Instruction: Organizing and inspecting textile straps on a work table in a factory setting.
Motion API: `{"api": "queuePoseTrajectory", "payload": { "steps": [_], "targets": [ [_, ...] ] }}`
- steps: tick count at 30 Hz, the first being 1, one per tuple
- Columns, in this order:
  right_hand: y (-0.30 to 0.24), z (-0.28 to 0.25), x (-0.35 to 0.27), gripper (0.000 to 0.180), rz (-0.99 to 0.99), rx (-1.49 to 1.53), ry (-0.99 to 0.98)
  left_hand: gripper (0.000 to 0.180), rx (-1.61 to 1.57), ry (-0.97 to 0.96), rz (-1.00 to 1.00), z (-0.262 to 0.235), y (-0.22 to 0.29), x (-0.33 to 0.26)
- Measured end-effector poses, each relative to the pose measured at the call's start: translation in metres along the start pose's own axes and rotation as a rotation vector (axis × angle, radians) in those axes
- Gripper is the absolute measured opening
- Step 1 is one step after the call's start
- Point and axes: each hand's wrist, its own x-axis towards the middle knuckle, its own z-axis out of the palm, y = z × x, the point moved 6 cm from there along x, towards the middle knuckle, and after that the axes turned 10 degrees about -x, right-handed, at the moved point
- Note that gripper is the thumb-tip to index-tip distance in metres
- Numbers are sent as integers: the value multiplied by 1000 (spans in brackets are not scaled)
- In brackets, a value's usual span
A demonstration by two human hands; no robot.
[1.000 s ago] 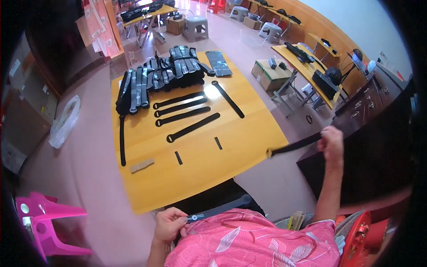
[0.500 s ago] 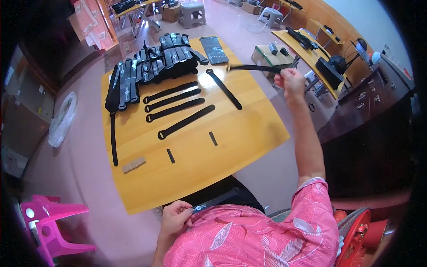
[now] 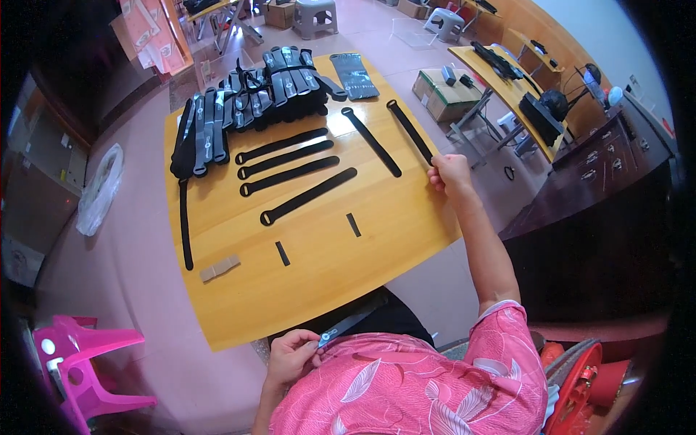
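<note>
At the table's right edge, my right hand (image 3: pixel 451 174) pinches the near end of a black cable strap (image 3: pixel 411 133), whose slotted end points away from me on the tabletop. Low by my lap, my left hand (image 3: pixel 293 357) is closed on the end of a grey printed strap (image 3: pixel 330 336); the rest of that strap runs over my dark trousers. Another black strap (image 3: pixel 371 142) lies left of the right-hand one. Several more straps (image 3: pixel 288 162) form a slanted row mid-table. Behind them is a heap of bundled straps (image 3: pixel 254 98).
The wooden table (image 3: pixel 312 304) also bears two short black strips (image 3: pixel 282 254), a small tan piece (image 3: pixel 220 268), a long strap (image 3: pixel 185 225) and a grey packet (image 3: pixel 354 76). A carton (image 3: pixel 444 101) stands beyond the right edge. A pink stool (image 3: pixel 90 355) is at left.
My right hand has come down and slightly left, laying the strap it held in the air onto the table's right side. The left hand stays by my lap with its strap.
</note>
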Motion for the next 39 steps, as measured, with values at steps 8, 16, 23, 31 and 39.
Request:
{"api": "queuePoseTrajectory", "payload": {
  "steps": [8,16,23,31,39],
  "targets": [
    [3,4,6,26,-34,-286,-191,16,1,-8,4,-3,-2,-2],
    [-14,23,4,28,-117,-545,-189,30,-51,-118,49,4,-1,-19],
    [-47,54,-155,16,-647,-389,-611,19,78,-15,332,13,41,-29],
    [-31,136,-323,32,-1136,-135,-1075,22,-118,13,453,26,53,-32],
    [-10,143,-337,31,-1019,-72,-1064,18,-8,135,620,17,42,-38]
  ]
}}
